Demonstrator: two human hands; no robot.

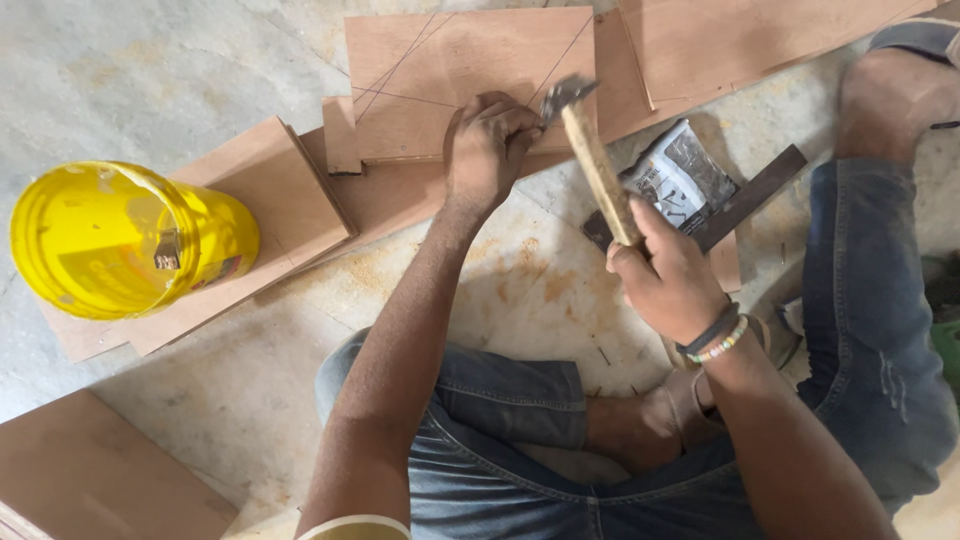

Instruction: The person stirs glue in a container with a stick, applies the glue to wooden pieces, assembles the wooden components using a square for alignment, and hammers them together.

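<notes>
Floor [150,60]: pale grey concrete, stained orange-brown in front of the seated person; carries everything below.

Person: seated on the floor in blue jeans [500,470], legs folded, one knee out to the right.

Plywood boards: several flat brown sheets. One large sheet [750,35] at top right; a marked board [450,70] with thin pencil lines at top centre, lying on a wider sheet [390,195]; a tilted panel [270,190] to the left; another corner of board [80,470] at bottom left.

Bucket [110,240]: yellow plastic, lying on its side on the tilted panel, open mouth toward the camera, well left of the hands.

Square [760,190]: dark flat metal blade lying slantwise on the floor, right of the hammer.

Packet [680,180]: small grey-and-black pouch, resting across the square, just beside the right hand.

Hammer [595,165]: wooden handle, metal claw head raised over the near edge of the marked board, head just beside the left fingers.

Left hand [488,150]: resting on the marked board's near edge, fingers curled and pinched together; whether they hold a nail cannot be told.

Right hand [665,270]: closed in a fist round the lower end of the hammer handle; beaded and dark bands [715,338] on the wrist.
</notes>
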